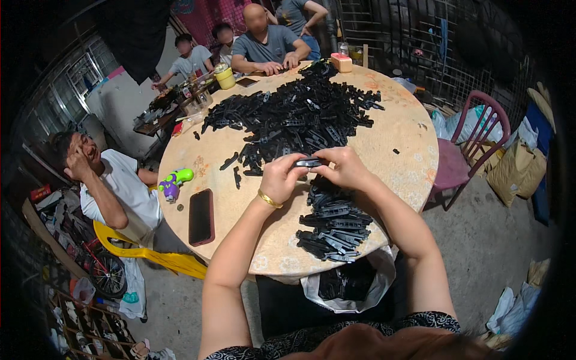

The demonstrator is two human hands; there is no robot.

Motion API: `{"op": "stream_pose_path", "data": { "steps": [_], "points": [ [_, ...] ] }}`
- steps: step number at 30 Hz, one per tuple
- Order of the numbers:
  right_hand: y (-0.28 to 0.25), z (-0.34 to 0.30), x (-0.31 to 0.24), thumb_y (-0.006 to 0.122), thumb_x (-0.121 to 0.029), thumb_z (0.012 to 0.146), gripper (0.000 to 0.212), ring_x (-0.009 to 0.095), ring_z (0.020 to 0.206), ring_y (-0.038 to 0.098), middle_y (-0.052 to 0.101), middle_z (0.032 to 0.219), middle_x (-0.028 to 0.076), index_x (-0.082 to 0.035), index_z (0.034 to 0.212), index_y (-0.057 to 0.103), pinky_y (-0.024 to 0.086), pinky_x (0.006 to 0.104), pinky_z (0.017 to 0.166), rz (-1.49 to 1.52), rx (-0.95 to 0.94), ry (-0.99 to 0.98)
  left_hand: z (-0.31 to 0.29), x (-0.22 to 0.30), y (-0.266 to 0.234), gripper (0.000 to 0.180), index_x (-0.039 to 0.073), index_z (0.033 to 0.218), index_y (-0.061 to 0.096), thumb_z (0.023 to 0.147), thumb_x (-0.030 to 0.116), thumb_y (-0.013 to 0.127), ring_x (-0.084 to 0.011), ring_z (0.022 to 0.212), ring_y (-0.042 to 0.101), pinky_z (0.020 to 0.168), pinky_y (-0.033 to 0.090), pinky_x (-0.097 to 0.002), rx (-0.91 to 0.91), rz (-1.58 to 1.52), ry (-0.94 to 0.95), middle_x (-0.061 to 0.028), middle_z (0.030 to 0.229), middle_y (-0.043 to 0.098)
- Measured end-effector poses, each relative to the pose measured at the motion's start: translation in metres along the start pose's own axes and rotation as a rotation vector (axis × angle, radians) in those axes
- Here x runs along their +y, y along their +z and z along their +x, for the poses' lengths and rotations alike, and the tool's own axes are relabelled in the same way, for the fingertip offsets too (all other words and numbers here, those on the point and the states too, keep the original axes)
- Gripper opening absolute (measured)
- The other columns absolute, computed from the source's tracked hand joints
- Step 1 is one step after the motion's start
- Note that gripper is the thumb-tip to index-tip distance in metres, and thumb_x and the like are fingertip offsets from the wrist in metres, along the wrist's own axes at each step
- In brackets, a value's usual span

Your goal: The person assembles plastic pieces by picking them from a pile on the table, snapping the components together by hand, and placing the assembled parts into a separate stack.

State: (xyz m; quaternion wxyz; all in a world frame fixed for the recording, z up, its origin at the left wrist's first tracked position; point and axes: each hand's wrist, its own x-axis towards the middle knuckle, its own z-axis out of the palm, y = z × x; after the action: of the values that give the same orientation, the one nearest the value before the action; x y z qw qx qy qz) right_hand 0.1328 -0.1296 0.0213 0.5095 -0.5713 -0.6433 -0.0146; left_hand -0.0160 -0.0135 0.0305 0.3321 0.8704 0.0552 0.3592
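Observation:
My left hand (pixel 281 180), with a gold bracelet at the wrist, and my right hand (pixel 347 168) meet over the round table. Pinched between their fingertips is a small, narrow black plastic part (pixel 308 162); the fingers cover both its ends. Beyond my hands spreads a large heap of similar black plastic parts (pixel 288 114). A smaller stack of black parts (pixel 336 222) lies nearer to me, between my forearms, many of them side by side. Below the table edge hangs a white bag (pixel 384 277) with black parts in it.
A dark phone (pixel 201 217) and a green and purple toy (pixel 174 182) lie at the table's (pixel 396 180) left. One person (pixel 120 186) sits left on a yellow chair (pixel 180 264); several people are at the far side. A maroon chair (pixel 459 168) stands right.

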Motion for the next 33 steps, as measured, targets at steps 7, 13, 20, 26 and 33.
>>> {"op": "stream_pose_path", "data": {
  "steps": [7,13,20,26,33],
  "points": [
    [0.002,-0.001,0.001,0.067,-0.018,0.070,0.022,0.026,0.056,0.058,0.058,0.063,0.013,-0.003,0.085,0.061,0.046,0.0326,0.052,-0.276,-0.006,-0.140,0.004,0.001,-0.001,0.021,-0.004,0.096,0.059,0.075,0.000,0.061,-0.0117,0.075,0.061,0.066,0.050,-0.0229,-0.077,-0.237,-0.177,-0.0080,0.085,0.063],
    [-0.016,0.006,0.025,0.063,-0.023,0.077,0.033,0.013,0.078,0.058,0.062,0.084,0.007,0.000,0.100,0.058,0.046,0.0259,0.068,0.423,-0.039,0.388,0.000,-0.004,-0.001,0.022,-0.001,0.092,0.061,0.072,0.007,0.066,-0.0087,0.072,0.058,0.062,0.048,-0.0223,-0.133,-0.237,-0.146,-0.0058,0.083,0.064],
    [-0.027,-0.001,0.120,0.053,-0.014,0.079,0.037,0.026,0.109,0.047,0.050,0.119,0.015,-0.008,0.115,0.051,0.039,0.0353,0.088,-0.503,0.126,0.276,-0.008,0.007,0.008,0.017,0.002,0.089,0.064,0.074,0.010,0.062,-0.0188,0.082,0.056,0.075,0.044,-0.0289,-0.522,-0.142,0.121,-0.0091,0.089,0.060],
    [-0.016,-0.005,0.138,0.048,-0.004,0.074,0.043,0.031,0.103,0.048,0.052,0.112,0.016,-0.006,0.117,0.047,0.039,0.0384,0.089,-0.695,0.079,0.350,0.000,-0.045,-0.010,0.022,0.004,0.097,0.061,0.075,0.006,0.056,-0.0284,0.090,0.053,0.082,0.042,-0.0337,-0.108,0.450,0.005,-0.0127,0.094,0.059],
    [-0.022,-0.002,0.113,0.050,-0.005,0.069,0.018,0.035,0.089,0.054,0.058,0.094,0.019,-0.001,0.084,0.057,0.044,0.0392,0.079,-0.692,0.031,0.376,-0.004,-0.050,0.010,0.020,0.005,0.089,0.064,0.070,0.010,0.064,-0.0307,0.087,0.051,0.081,0.040,-0.0378,-0.272,0.560,-0.052,-0.0142,0.090,0.056]
  ]
}}
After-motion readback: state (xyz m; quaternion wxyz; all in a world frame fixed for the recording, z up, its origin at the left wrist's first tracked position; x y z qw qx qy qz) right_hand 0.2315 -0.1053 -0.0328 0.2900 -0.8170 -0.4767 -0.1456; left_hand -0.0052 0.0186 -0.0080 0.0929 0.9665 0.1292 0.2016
